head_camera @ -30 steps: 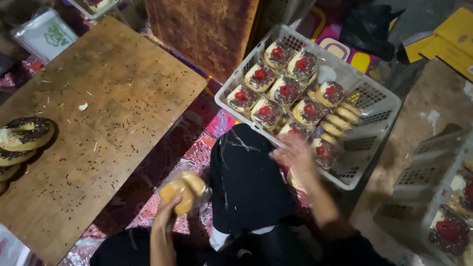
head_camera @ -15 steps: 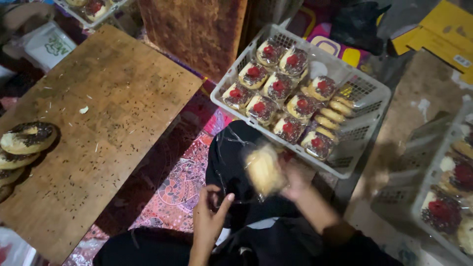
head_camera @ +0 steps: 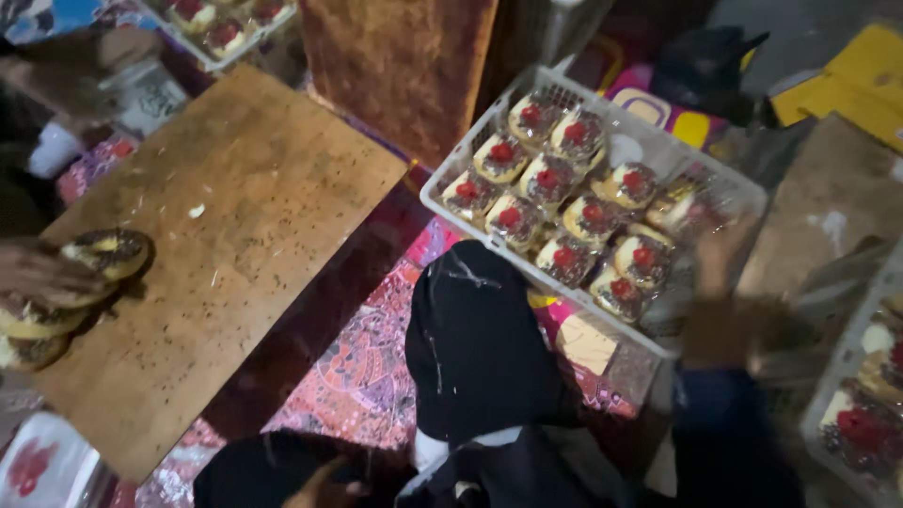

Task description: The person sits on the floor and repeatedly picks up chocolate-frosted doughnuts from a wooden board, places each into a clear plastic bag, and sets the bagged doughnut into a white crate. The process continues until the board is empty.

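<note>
My right hand (head_camera: pixel 726 299) is blurred and reaches over the right end of a white plastic crate (head_camera: pixel 658 139). Its fingers are at a plastic-wrapped bun (head_camera: pixel 689 211) there, and the blur hides whether they still grip it. The crate holds several round cream buns with red tops (head_camera: pixel 513 216), laid in rows. My left hand (head_camera: pixel 324 484) shows only partly at the bottom edge, low by my lap, fingers apart and nothing in it. My dark-clothed knee (head_camera: pixel 475 348) rises between the two hands.
A worn wooden board (head_camera: pixel 254 235) lies to the left. Another person's hand (head_camera: pixel 38 275) rests on dark-sprinkled ring pastries (head_camera: pixel 108 252) at its left edge. A second crate of buns (head_camera: pixel 861 395) stands at the right. A patterned mat (head_camera: pixel 362 376) covers the floor.
My right hand has carried the wrapped bun from over my lap out to the crate's right end. My left hand has dropped from mid-frame to the bottom edge.
</note>
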